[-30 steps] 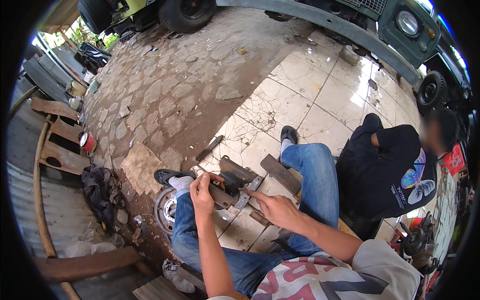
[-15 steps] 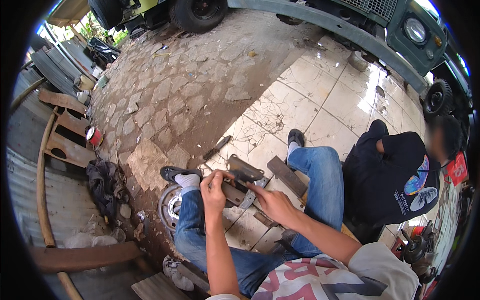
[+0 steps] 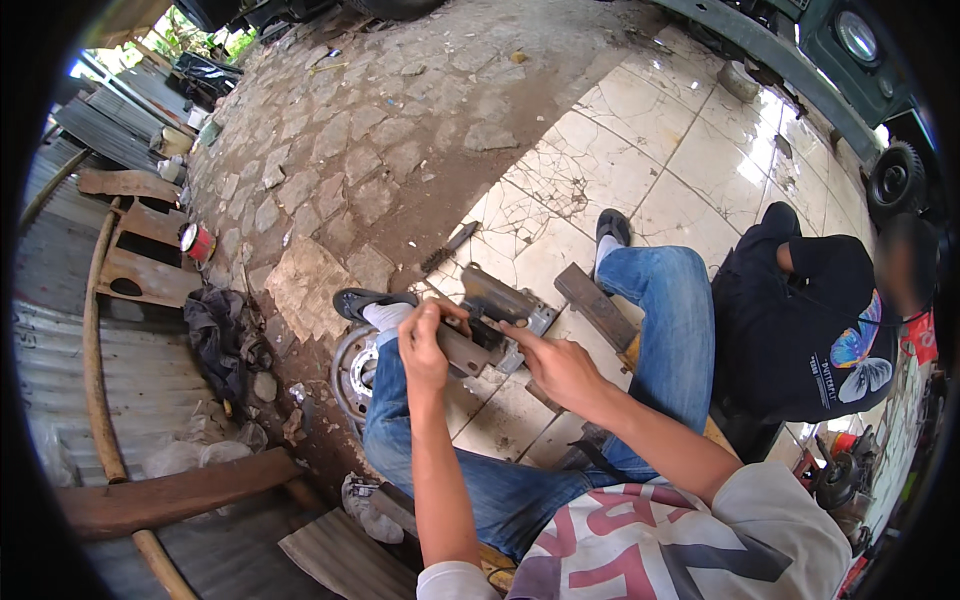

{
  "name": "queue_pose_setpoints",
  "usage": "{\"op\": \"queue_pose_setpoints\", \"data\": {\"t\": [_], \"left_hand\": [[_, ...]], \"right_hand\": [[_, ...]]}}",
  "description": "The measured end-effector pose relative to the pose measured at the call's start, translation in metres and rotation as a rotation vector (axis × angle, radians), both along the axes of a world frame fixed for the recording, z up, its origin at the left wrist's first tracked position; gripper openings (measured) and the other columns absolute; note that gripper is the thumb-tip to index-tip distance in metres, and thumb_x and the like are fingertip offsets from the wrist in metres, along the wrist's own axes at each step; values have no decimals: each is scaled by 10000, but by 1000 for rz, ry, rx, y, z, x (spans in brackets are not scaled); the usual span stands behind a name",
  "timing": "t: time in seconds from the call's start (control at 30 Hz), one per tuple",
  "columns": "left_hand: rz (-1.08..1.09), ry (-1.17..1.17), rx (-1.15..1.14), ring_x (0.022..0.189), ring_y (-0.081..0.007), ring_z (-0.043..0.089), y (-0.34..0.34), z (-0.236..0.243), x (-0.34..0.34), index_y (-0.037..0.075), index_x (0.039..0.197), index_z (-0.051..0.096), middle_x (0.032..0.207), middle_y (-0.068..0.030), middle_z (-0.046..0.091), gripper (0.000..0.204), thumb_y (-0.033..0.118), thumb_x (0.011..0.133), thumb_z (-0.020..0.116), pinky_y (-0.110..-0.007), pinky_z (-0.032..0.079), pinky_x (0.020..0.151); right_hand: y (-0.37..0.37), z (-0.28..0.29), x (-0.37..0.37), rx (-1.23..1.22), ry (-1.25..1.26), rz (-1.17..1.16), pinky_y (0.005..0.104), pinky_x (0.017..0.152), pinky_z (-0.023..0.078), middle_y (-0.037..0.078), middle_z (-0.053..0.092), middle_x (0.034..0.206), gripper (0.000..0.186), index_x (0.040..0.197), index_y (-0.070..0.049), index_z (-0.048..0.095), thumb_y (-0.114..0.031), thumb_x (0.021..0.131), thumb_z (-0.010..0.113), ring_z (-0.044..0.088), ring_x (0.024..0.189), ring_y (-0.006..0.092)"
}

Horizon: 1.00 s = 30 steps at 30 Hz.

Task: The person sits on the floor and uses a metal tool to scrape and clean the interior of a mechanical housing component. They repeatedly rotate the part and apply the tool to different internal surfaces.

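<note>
Between my knees, my left hand is closed round a grey-brown metal bracket with a hole near its end. My right hand reaches in from the other side, its forefinger stretched along the bracket's dark inner part and its other fingers curled. Its thumb and whatever it pinches there are mostly hidden. Just beyond the hands, a larger worn metal piece with a bright flange rests on the tiles. A rusty metal channel lies right of it. Farther off is a dark-bristled brush.
A steel wheel rim lies by my left leg. Someone in a black shirt sits close on my right. Paint can, dark cloth and wooden plank are at the left. A green vehicle's bumper stands far right.
The view has tilted down and shifted a little, so the scene sits differently in the picture. Both hands stay at the bracket, with the right forefinger slightly farther along it.
</note>
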<state>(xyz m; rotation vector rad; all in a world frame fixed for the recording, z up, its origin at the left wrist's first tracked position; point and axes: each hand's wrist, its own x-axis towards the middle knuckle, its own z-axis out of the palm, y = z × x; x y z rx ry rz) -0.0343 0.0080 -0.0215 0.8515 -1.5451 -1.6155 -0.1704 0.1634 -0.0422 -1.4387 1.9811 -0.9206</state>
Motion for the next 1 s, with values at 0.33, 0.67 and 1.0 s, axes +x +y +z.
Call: {"op": "queue_pose_setpoints", "data": {"t": [0.33,0.67,1.0], "left_hand": [[5,-33,13,587,-186,590,-11,-3,2,-62,810,655,660,-124,623,640,443,1030,328,-299,468,577],[18,-41,17,599,-176,577,-5,-6,2,-39,818,678,646,-100,632,722,496,1039,245,-286,451,589],[-5,-60,124,569,-186,582,3,-1,2,-58,792,666,622,-126,620,717,490,1025,267,-286,455,567]], "right_hand": [[4,5,-4,13,4,10,449,585,519,208,628,693,466,1356,-123,548,-2,906,534,648,618,374],[-11,2,6,-197,-46,-73,474,642,541,235,652,926,437,1355,-90,537,-42,921,546,666,732,388],[-18,-6,17,-103,35,-70,427,622,553,168,691,867,452,1303,-91,581,-1,860,603,678,723,348]]}}
